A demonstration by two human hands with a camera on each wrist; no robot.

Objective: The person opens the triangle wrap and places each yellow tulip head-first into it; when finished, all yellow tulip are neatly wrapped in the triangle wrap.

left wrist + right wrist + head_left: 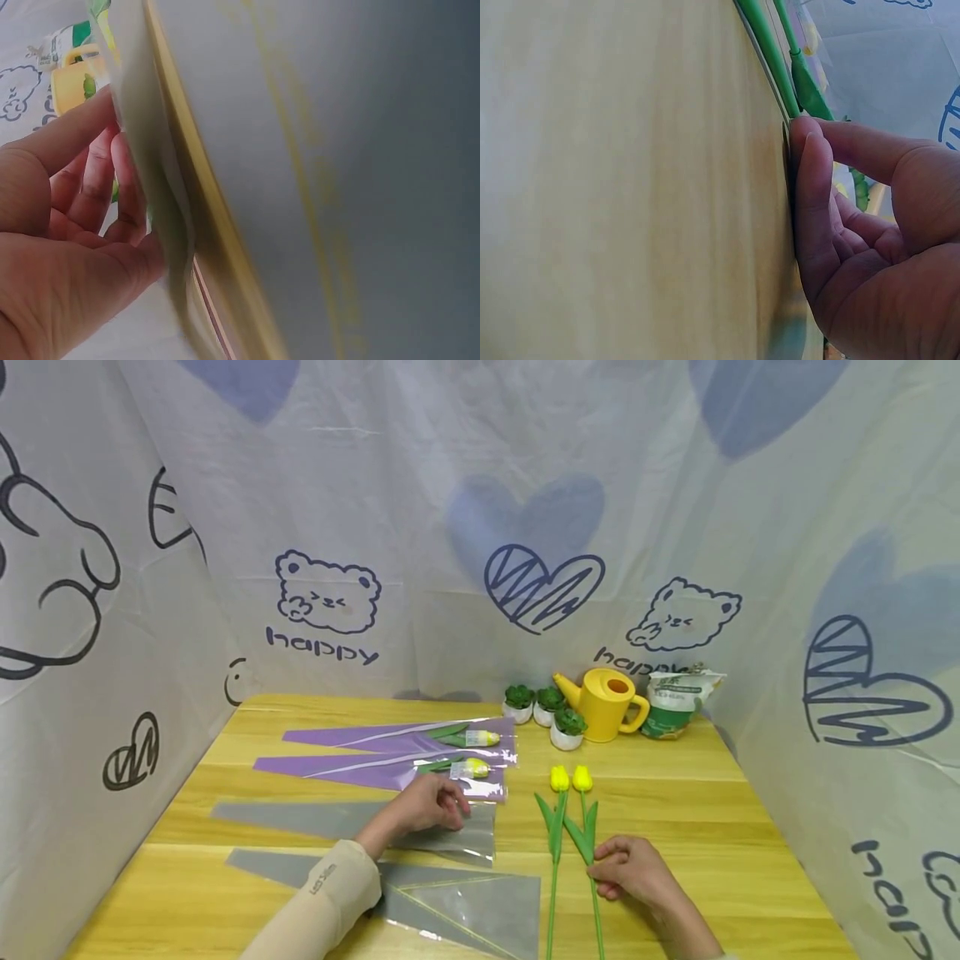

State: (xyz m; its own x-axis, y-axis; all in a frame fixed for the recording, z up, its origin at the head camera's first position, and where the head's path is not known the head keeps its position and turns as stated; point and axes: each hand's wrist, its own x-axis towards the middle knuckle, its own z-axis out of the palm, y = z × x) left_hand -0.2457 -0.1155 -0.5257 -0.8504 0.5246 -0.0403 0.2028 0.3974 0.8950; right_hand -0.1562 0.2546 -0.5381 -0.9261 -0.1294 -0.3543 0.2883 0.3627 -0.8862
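Observation:
Two yellow artificial tulips with long green stems lie side by side, a left tulip and a right tulip. My right hand pinches the right one's stem between thumb and forefinger, just below its leaf; the right wrist view shows the stem at the fingertips. Over the upper grey clear flower sleeve my left hand hovers low, fingers loosely bent. Its fingertips are right at the film in the left wrist view, thumb and forefinger apart. A second grey sleeve lies nearer, partly under the left forearm.
Two purple sleeves at the back left each hold a yellow tulip. Behind the loose tulips stand small potted succulents, a yellow watering can and a green-white bag. Printed curtains enclose the wooden table.

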